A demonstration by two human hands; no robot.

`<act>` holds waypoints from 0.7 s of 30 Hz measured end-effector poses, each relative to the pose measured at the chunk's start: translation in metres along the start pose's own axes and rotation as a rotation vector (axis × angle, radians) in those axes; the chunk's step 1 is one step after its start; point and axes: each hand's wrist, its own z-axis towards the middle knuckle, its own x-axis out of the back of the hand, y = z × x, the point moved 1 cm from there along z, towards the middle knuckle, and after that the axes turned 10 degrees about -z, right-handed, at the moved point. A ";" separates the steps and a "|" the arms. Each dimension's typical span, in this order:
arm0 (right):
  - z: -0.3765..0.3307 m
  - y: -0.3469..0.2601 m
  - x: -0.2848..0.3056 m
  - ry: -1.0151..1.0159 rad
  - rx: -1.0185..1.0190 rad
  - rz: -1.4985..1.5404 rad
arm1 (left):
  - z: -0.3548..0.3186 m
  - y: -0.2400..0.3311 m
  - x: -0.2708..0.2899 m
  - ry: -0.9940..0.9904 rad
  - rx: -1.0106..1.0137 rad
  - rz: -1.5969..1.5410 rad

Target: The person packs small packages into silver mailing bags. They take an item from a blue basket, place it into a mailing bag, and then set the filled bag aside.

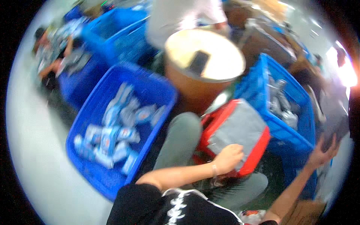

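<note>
My left hand (229,157) is curled into a fist on the grey face of a red and grey bag (240,125), close to its red edge. The bag rests on my lap between my grey trouser knees (182,137). My right hand (323,150) reaches out to the right with fingers spread, beside the outer wall of a blue crate (296,138). The picture is blurred there, and I cannot see anything in that hand. A bracelet sits on my left wrist.
A blue crate (88,116) on my left holds several white and blue packets (112,131). The right crate holds silvery packets (281,105). A brown round drum (204,56) with a shiny lid stands ahead. A person in a white top (180,15) stands behind; another person (48,52) sits far left by more blue crates.
</note>
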 end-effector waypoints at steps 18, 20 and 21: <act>-0.133 -0.235 0.083 -1.220 -0.522 0.870 | -0.369 -0.396 0.270 0.896 1.325 0.830; -0.135 -0.223 0.087 -1.183 -0.550 0.824 | -0.390 -0.433 0.271 0.591 1.272 0.914; -0.138 -0.215 0.088 -1.174 -0.544 0.803 | -0.385 -0.446 0.268 0.500 1.228 0.970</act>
